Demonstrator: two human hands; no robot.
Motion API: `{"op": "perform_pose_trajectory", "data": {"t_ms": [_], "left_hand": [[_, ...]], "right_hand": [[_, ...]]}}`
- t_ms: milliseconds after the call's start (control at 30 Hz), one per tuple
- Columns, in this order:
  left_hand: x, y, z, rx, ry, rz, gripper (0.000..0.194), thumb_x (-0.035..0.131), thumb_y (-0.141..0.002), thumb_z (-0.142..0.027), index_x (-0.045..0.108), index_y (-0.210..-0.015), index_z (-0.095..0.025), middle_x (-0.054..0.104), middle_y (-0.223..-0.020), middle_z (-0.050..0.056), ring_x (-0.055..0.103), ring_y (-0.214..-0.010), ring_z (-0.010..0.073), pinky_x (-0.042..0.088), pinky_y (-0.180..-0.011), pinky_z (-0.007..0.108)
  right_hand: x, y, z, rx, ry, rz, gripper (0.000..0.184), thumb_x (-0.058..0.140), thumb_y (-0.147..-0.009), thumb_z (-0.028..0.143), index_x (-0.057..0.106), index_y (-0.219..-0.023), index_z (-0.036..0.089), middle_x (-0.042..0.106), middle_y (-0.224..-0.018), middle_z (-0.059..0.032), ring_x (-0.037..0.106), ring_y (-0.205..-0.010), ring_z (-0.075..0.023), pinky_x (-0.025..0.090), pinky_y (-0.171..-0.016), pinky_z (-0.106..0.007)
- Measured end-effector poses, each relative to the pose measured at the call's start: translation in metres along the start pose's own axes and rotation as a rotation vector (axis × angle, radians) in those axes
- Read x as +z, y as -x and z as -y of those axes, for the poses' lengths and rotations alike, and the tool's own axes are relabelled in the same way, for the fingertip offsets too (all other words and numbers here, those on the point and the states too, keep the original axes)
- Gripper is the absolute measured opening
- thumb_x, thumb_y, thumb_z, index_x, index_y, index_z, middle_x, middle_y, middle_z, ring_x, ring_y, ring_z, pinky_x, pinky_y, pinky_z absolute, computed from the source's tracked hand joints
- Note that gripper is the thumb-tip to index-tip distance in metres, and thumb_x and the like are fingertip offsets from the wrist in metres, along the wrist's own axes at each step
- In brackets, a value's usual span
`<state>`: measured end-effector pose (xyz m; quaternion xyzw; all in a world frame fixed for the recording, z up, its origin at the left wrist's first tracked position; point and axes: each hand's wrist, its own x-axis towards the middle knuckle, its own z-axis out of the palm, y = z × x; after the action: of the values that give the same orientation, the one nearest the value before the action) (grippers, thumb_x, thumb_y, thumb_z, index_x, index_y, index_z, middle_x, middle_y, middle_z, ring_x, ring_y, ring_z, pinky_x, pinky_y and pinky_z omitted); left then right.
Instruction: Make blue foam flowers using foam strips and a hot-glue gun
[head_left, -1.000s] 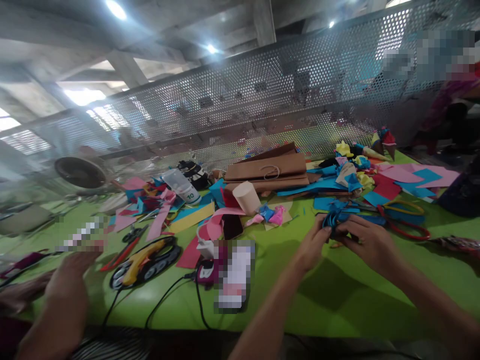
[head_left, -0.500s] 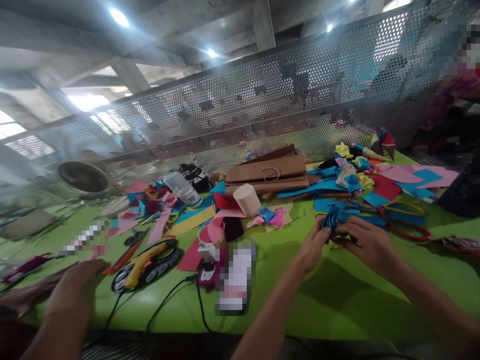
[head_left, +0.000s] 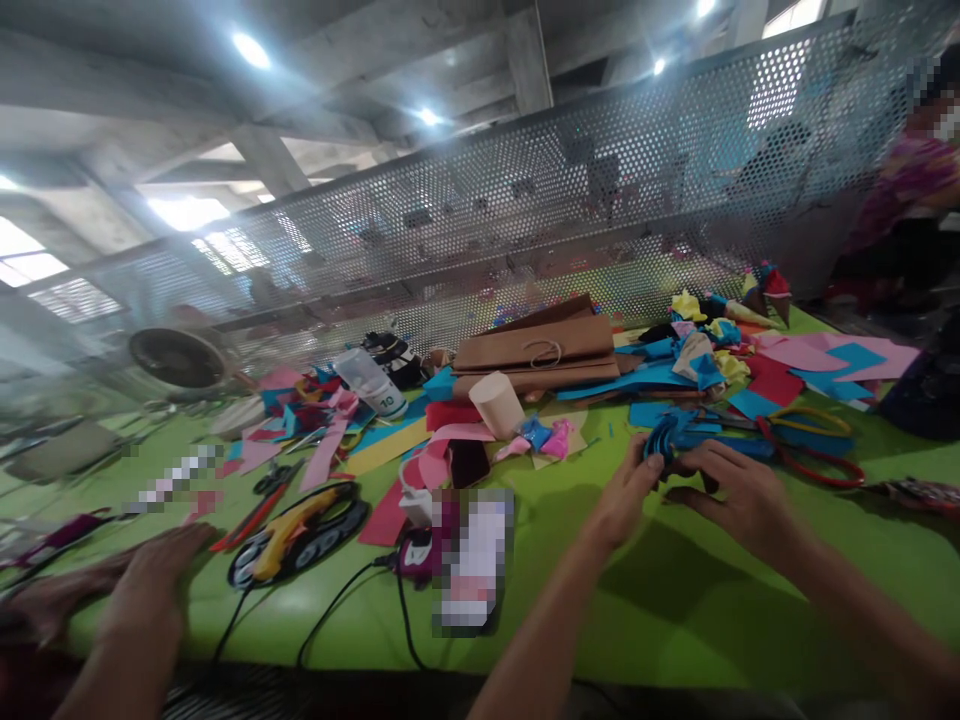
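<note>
A crumpled, layered blue paper piece (head_left: 660,440) is held just above the green table. My left hand (head_left: 626,495) pinches it, with the thumb pressed on its front. My right hand (head_left: 739,490) curls round its right side, forefinger against it and thumb lower, slightly apart. Something dark shows under the blue folds between the fingers, too shaded to make out. Right behind lie scissors with red and yellow handles (head_left: 814,470) and strips of blue paper (head_left: 727,445).
Brown folded paper (head_left: 536,350), a white roll (head_left: 496,403) and coloured scraps spread along the back. A pixelated phone (head_left: 474,560), a purple charger block with cables (head_left: 420,553) and a yellow glue gun (head_left: 296,530) lie left. Another person's hands (head_left: 146,570) rest at far left.
My right thumb and fingers have parted a little at the blue paper piece. My left hand keeps its pinch. The view has shifted slightly.
</note>
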<state>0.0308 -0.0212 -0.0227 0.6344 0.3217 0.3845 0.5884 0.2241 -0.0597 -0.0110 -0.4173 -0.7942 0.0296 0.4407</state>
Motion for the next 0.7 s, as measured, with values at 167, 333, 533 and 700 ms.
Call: {"op": "perform_pose_trajectory", "data": {"t_ms": [167, 333, 533, 700], "left_hand": [[-0.004, -0.007, 0.006, -0.028, 0.106, -0.042, 0.071, 0.037, -0.097, -0.077, 0.057, -0.127, -0.016, 0.057, -0.092, 0.005, 0.049, -0.084, 0.0183, 0.039, -0.08, 0.033], [-0.007, -0.01, 0.012, -0.086, 0.135, -0.069, 0.069, 0.054, -0.091, -0.075, 0.062, -0.126, -0.016, 0.058, -0.096, 0.005, 0.051, -0.088, 0.0179, 0.038, -0.084, 0.032], [-0.008, -0.009, 0.013, -0.084, 0.128, -0.046, 0.064, 0.063, -0.09, -0.067, 0.063, -0.13, -0.017, 0.062, -0.1, 0.005, 0.052, -0.089, 0.0177, 0.041, -0.087, 0.032], [-0.006, -0.014, 0.015, -0.059, 0.193, 0.007, 0.068, 0.089, -0.071, -0.033, 0.06, -0.131, -0.021, 0.065, -0.11, 0.004, 0.057, -0.101, 0.0186, 0.043, -0.096, 0.031]], "right_hand": [[-0.011, 0.003, -0.003, 0.092, -0.142, -0.097, 0.012, 0.068, -0.098, 0.029, 0.071, -0.11, 0.027, 0.072, -0.099, -0.0043, 0.067, -0.076, -0.0178, 0.055, -0.065, -0.028], [-0.007, 0.003, -0.005, 0.144, -0.213, -0.087, 0.02, 0.062, -0.102, 0.027, 0.073, -0.118, 0.029, 0.072, -0.104, -0.0048, 0.07, -0.085, -0.0191, 0.057, -0.07, -0.028], [0.0, 0.004, -0.009, 0.202, -0.259, -0.002, 0.029, 0.057, -0.105, 0.033, 0.07, -0.13, 0.032, 0.071, -0.117, -0.0071, 0.071, -0.1, -0.0219, 0.058, -0.077, -0.03], [-0.004, 0.008, -0.013, 0.279, -0.22, 0.015, 0.034, 0.057, -0.104, 0.042, 0.068, -0.136, 0.034, 0.072, -0.117, -0.0058, 0.07, -0.09, -0.0214, 0.056, -0.076, -0.032]]}}
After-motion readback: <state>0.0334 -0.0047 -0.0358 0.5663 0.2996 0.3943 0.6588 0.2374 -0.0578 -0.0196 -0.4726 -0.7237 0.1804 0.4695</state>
